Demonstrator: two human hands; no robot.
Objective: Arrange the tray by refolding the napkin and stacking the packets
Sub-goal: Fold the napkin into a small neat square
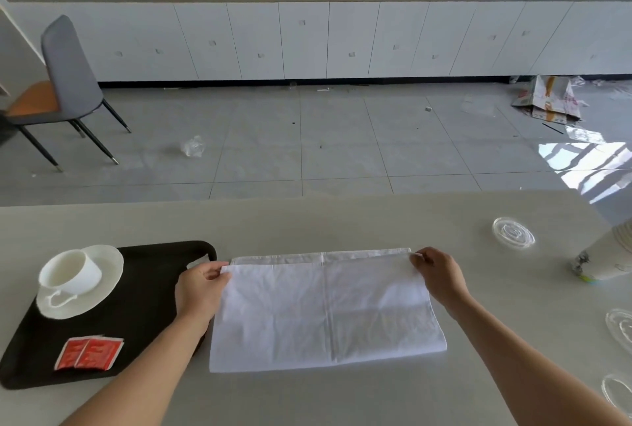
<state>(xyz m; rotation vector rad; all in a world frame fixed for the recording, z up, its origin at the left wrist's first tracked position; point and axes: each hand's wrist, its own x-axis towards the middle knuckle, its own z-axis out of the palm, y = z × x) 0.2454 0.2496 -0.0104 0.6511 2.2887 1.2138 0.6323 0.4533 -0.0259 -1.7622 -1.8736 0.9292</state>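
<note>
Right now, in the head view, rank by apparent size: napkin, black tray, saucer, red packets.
1. napkin and black tray, too alike to rank; the left arm covers part of the tray.
2. saucer
3. red packets

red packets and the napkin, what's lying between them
Head view: a strip of bare black tray, then the left forearm crossing the tray's right edge. Nothing else lies between the red packets and the napkin.
</note>
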